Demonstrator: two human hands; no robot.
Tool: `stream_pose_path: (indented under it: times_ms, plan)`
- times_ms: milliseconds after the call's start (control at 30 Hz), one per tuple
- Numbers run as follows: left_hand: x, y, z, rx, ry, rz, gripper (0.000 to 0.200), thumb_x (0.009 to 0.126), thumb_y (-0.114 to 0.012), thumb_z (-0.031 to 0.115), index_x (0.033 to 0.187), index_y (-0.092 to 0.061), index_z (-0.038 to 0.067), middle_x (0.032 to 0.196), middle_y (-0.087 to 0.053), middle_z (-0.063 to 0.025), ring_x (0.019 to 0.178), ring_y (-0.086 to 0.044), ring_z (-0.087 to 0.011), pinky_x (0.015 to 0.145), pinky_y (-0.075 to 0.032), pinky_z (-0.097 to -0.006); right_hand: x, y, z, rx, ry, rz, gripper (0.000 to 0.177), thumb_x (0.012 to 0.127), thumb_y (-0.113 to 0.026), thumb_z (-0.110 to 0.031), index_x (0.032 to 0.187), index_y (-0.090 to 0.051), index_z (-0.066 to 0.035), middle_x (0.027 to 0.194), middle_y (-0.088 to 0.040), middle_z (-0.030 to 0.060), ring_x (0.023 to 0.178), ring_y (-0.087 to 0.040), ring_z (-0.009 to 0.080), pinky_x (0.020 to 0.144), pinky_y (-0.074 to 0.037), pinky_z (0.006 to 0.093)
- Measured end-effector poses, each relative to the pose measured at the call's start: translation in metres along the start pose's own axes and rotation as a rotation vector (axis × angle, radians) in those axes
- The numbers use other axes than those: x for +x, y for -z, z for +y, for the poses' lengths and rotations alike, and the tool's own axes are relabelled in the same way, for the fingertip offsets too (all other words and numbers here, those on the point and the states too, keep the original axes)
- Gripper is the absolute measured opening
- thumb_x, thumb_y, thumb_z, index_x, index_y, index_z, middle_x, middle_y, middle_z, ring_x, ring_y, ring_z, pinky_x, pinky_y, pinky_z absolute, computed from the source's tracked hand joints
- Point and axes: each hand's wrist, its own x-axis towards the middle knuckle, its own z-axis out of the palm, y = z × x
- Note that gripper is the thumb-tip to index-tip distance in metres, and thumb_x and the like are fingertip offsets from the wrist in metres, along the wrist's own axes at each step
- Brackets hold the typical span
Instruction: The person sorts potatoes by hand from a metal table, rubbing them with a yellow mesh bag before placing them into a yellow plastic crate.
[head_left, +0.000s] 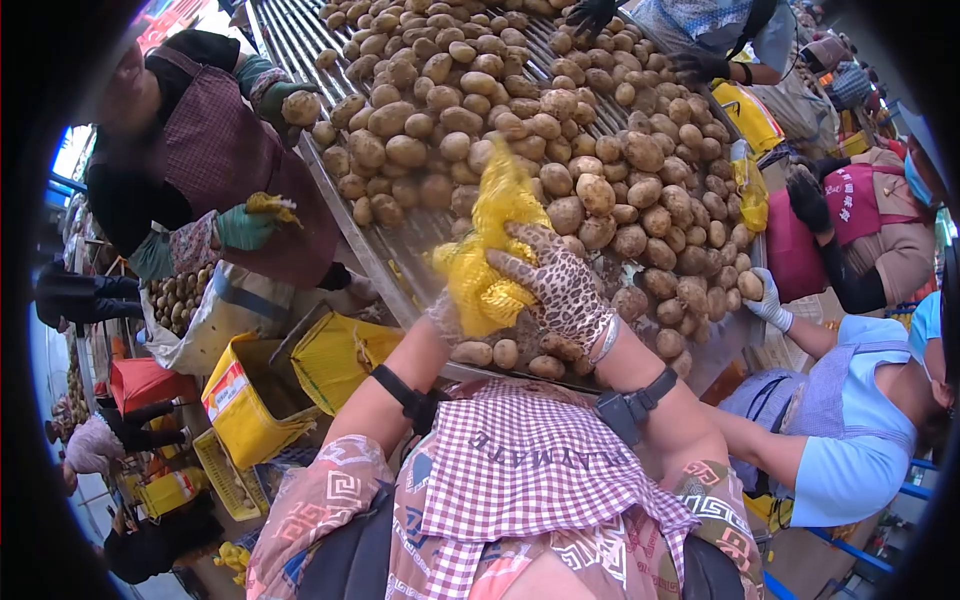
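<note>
Yellow mesh bundle (485, 270) front and centre, bunched above the near part of the slatted metal table (285, 40), and the right hand (560, 275) had it: patterned glove (575, 290) on, fingers bent over the crumpled folds, gripping! The left hand (443, 312)? Tucked against the far side, smeared and half covered, so whether its fingers pinched or merely braced, I couldn't tell. And here lay the danger: the netting's upper end stuck out loose and blurred over the potatoes (405, 150). With so many folds crushed together, layers could well have clung to one another, and a hard tug risked a tear. Another worry, a gloved fingertip might have snagged in the holes; so might the black wristband (405, 398) on the left arm, had slack mesh drooped that far. Below, a few potatoes sat at the table's near edge, just beyond the checked apron (550, 455); a careless nudge could have tipped one off. Crowding mattered too! To the right, a co-worker's white-gloved hand (770, 302) was at the heap's fringe; to the left, another's green-gloved hand (245, 228) held some yellow netting (273, 206). One wide swing might have bumped either.
</note>
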Motion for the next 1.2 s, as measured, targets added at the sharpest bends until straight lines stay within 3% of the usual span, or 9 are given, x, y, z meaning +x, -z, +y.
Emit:
stream_pose_path:
  times_ms: [200, 400, 467, 600, 667, 733, 933, 1000, 1200]
  plan:
    - [-0.027, -0.01, 0.005, -0.069, 0.068, -0.088, 0.051, 0.096, -0.049, 0.043, 0.131, -0.046, 0.006, 0.123, -0.057, -0.0123, 0.108, -0.06, -0.0221, 0.09, -0.054, -0.0386, -0.013, 0.003, 0.066, 0.124, -0.724, -0.115, 0.057, 0.079, -0.063, -0.006, 0.135, -0.047, -0.006, 0.135, -0.048, 0.02, 0.121, -0.051, 0.0332, 0.103, -0.041, 0.0366]
    - [-0.005, 0.003, -0.006, 0.238, -0.246, 0.03, 0.054, 0.091, -0.062, 0.03, 0.135, -0.042, 0.005, 0.129, -0.053, -0.0106, 0.116, -0.054, -0.0191, 0.099, -0.047, -0.0324, -0.003, -0.01, 0.025, 0.132, -0.708, -0.352, 0.076, 0.079, -0.065, -0.013, 0.146, -0.029, -0.007, 0.143, -0.037, 0.0241, 0.13, -0.041, 0.037, 0.109, -0.034, 0.0394]
    - [0.004, 0.021, -0.013, 1.015, -0.568, 0.285, 0.06, 0.087, -0.069, 0.021, 0.137, -0.039, 0.006, 0.129, -0.052, -0.0093, 0.117, -0.052, -0.0177, 0.099, -0.046, -0.0314, -0.014, -0.02, 0.015, 0.259, -0.356, -0.325, 0.075, 0.078, -0.065, -0.011, 0.145, -0.031, -0.008, 0.142, -0.039, 0.0232, 0.13, -0.041, 0.0372, 0.109, -0.034, 0.0397]
    - [-0.004, 0.029, -0.007, 0.567, -0.446, 0.377, 0.056, 0.087, -0.069, 0.022, 0.133, -0.043, 0.005, 0.123, -0.055, -0.0122, 0.114, -0.054, -0.0185, 0.095, -0.048, -0.0301, -0.01, -0.004, 0.047, 0.676, -0.634, -0.191, 0.057, 0.077, -0.06, -0.003, 0.133, -0.048, -0.004, 0.129, -0.054, 0.0211, 0.121, -0.051, 0.0322, 0.104, -0.04, 0.0383]
    - [-0.01, 0.036, 0.006, 0.648, -0.454, 0.167, 0.047, 0.089, -0.065, 0.036, 0.122, -0.052, 0.005, 0.116, -0.06, -0.0136, 0.108, -0.06, -0.0211, 0.089, -0.052, -0.03, -0.013, 0.004, 0.064, 0.276, -0.752, -0.167, 0.052, 0.079, -0.059, -0.005, 0.131, -0.05, -0.004, 0.13, -0.053, 0.0197, 0.115, -0.056, 0.0308, 0.101, -0.043, 0.0379]
    - [-0.025, 0.022, 0.013, -0.149, 0.038, -0.086, 0.049, 0.09, -0.057, 0.05, 0.113, -0.057, 0.007, 0.109, -0.063, -0.0134, 0.098, -0.064, -0.023, 0.082, -0.057, -0.0329, -0.009, 0.006, 0.046, 0.094, -0.653, -0.239, 0.055, 0.079, -0.06, -0.006, 0.133, -0.049, -0.007, 0.136, -0.048, 0.0195, 0.116, -0.055, 0.0337, 0.101, -0.043, 0.0387]
    - [-0.007, -0.009, -0.002, -0.255, -0.009, 0.085, 0.064, 0.093, -0.047, 0.055, 0.131, -0.047, 0.004, 0.126, -0.055, -0.0163, 0.109, -0.06, -0.028, 0.092, -0.052, -0.0449, -0.004, -0.006, -0.012, 0.067, -0.102, -0.4, 0.056, 0.079, -0.063, -0.008, 0.133, -0.052, -0.015, 0.135, -0.049, 0.0182, 0.123, -0.049, 0.0364, 0.106, -0.039, 0.0399]
    - [-0.013, 0.002, 0.004, -0.4, -0.05, 0.03, 0.066, 0.092, -0.047, 0.056, 0.132, -0.046, 0.004, 0.131, -0.051, -0.018, 0.115, -0.056, -0.029, 0.095, -0.05, -0.0472, -0.007, -0.006, 0.013, 0.401, -0.215, -0.337, 0.052, 0.078, -0.063, -0.005, 0.129, -0.056, -0.013, 0.131, -0.053, 0.0181, 0.123, -0.049, 0.0338, 0.106, -0.038, 0.0385]
    - [-0.034, 0.01, 0.007, -0.255, 0.039, -0.017, 0.07, 0.088, -0.05, 0.061, 0.126, -0.049, 0.003, 0.113, -0.061, -0.0183, 0.085, -0.067, -0.0291, 0.075, -0.059, -0.0432, -0.001, 0.015, 0.01, 0.082, -0.503, -0.126, 0.056, 0.075, -0.063, -0.003, 0.129, -0.056, -0.014, 0.129, -0.055, 0.0175, 0.12, -0.052, 0.032, 0.102, -0.043, 0.0383]
